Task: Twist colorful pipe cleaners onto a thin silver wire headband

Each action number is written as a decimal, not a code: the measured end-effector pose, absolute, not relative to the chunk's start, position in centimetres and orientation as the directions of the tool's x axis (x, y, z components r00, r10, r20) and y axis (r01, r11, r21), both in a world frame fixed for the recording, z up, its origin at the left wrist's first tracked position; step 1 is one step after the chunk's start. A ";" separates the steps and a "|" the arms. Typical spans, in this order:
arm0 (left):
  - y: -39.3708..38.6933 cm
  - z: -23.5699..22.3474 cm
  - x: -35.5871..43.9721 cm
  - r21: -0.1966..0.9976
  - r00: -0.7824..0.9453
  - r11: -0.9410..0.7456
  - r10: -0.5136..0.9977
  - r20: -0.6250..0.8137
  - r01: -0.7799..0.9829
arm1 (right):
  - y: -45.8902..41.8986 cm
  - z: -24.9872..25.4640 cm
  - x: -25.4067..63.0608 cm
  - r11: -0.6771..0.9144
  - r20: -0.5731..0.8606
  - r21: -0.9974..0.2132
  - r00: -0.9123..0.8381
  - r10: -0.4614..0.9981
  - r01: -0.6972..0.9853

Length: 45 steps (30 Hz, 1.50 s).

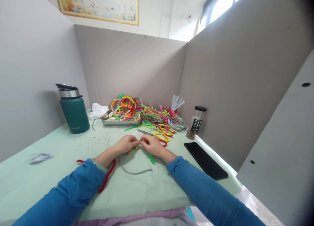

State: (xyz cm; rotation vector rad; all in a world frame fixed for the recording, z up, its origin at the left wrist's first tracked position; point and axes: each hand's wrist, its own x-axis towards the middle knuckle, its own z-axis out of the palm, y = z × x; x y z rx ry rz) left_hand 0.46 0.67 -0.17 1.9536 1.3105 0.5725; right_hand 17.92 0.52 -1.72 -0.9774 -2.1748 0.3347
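My left hand (127, 144) and my right hand (152, 145) meet over the table, fingertips pinched almost together. Between them is a light green pipe cleaner (133, 150), partly hidden by the fingers. A darker green fuzzy end (151, 158) sticks out below my right hand; whether it is the same piece I cannot tell. A curved grey strip (137, 172) lies just below the hands. Under my left forearm runs a red pipe cleaner (108, 176). Scissors with yellow handles (159, 137) lie just beyond my right hand.
A metal tray (120, 122) of small pieces and looped pipe cleaners stands at the back. Beside it lie loose pipe cleaners (157, 116) and a grey coil (177, 124). A green bottle (75, 113) stands left; a jar (196, 123) and black phone (205, 160) are right.
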 end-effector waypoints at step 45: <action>0.7 -0.4 0.3 0.732 0.420 -0.263 0.907 -0.034 0.628 | 0.5 -1.7 17.9 0.665 0.493 -0.508 -0.449 0.746 0.548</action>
